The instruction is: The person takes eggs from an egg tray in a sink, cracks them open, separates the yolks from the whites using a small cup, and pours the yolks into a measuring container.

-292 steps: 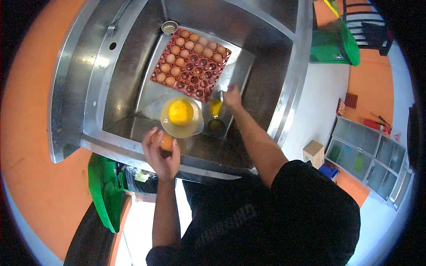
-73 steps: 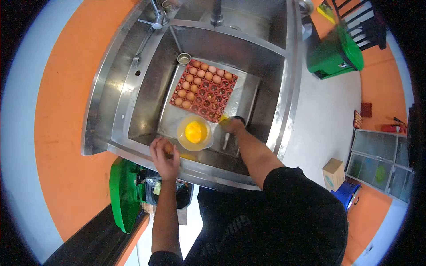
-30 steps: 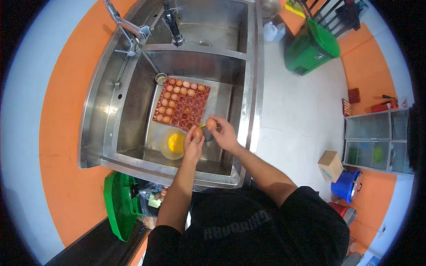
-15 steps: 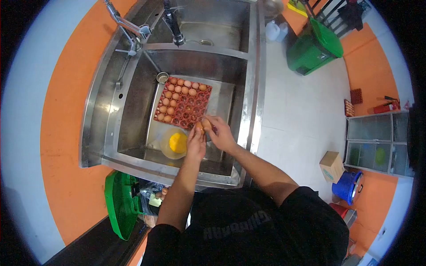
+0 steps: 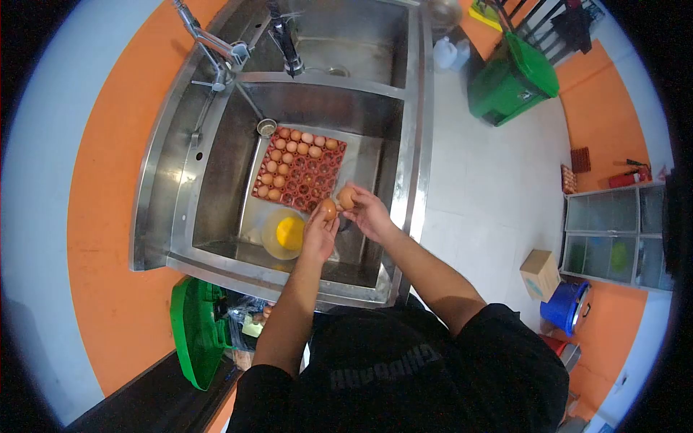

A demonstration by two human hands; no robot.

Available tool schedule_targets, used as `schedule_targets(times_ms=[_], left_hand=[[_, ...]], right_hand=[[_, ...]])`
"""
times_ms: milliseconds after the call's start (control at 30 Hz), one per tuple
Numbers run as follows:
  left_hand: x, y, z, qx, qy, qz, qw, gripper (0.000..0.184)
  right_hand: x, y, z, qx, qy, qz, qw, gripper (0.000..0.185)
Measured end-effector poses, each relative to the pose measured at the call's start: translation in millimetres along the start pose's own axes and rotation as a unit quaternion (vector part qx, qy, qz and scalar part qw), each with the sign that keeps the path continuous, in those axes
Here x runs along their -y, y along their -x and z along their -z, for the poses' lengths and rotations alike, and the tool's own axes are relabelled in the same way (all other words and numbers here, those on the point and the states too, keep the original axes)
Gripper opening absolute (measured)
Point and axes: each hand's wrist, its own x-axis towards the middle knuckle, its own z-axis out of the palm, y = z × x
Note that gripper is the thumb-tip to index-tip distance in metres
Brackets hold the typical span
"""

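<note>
My left hand (image 5: 319,235) is closed round a brown egg (image 5: 328,209) above the front of the sink basin. Just to its right, my right hand (image 5: 369,216) grips another brown egg (image 5: 347,197); a small gap lies between the two eggs. Left of my left hand, a translucent bowl (image 5: 269,235) with yellow egg (image 5: 290,233) in it stands in the basin. Behind my hands lies a red egg tray (image 5: 307,175), with eggs along its back and left side and bare cups at the front right. A dark round thing is partly hidden under my right hand.
A small metal cup (image 5: 266,128) stands by the tray's back left corner. The steel sink rim (image 5: 289,282) runs along the front. A faucet (image 5: 216,65) rises at the back left. Below the rim is an open green bin (image 5: 193,332); another green bin (image 5: 512,79) stands at the right.
My right hand has moved from the basin's right side to beside my left hand and now holds an egg. The two eggs came together half a second ago and are now apart.
</note>
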Motion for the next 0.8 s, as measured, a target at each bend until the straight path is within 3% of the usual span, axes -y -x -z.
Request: schedule_targets(times_ms=[100, 233, 300, 367, 400, 467, 567, 667, 800], left_hand=[[-9, -1, 0, 0.019, 0.006, 0.030, 0.999, 0.035], [-22, 9, -10, 0.040, -0.027, 0.023, 0.999, 0.030], [-25, 8, -12, 0.014, -0.082, 0.026, 0.996, 0.027], [-28, 4, -13, -0.047, -0.168, 0.042, 0.984, 0.027], [-25, -1, -6, -0.026, -0.232, 0.022, 0.972, 0.028], [-27, -3, -4, 0.017, -0.356, -0.019, 0.934, 0.031], [-31, 11, -18, 0.022, -0.421, -0.068, 0.904, 0.040], [-31, 3, -9, 0.065, -0.423, -0.050, 0.903, 0.051], [-20, -14, 12, 0.081, -0.446, -0.084, 0.887, 0.052]], right_hand=[[5, 1, 0, 0.013, 0.050, -0.006, 0.999, 0.049], [-1, -7, 9, 0.025, 0.228, 0.022, 0.973, 0.051], [5, -2, 0, 0.008, 0.328, 0.038, 0.944, 0.053], [-6, -18, 20, 0.039, 0.430, 0.117, 0.894, 0.051], [-8, -21, 22, 0.053, 0.477, 0.156, 0.863, 0.051], [-9, -23, 24, 0.053, 0.522, 0.148, 0.838, 0.048], [-11, -26, 21, 0.066, 0.548, 0.156, 0.819, 0.045], [-6, -27, 17, 0.086, 0.586, 0.162, 0.789, 0.045], [-2, -26, 15, 0.089, 0.620, 0.148, 0.765, 0.044]])
